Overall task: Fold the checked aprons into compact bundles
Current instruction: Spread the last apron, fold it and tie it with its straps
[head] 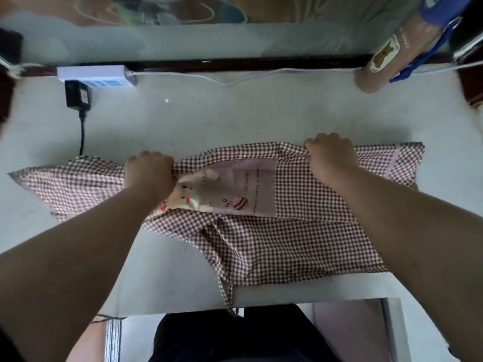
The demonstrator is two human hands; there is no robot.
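1. Checked apron [287,231] lies spread across the white table [209,121], its near corner and a tie hanging over the front edge.
2. My left hand [150,173] and right hand [330,158] each grip its far edge, fingers curled into the cloth.
3. Folding looks barely begun; nearly everything is left.
4. Bare table beyond gives room; the charger [78,96] and power strip [96,75] sit well apart.
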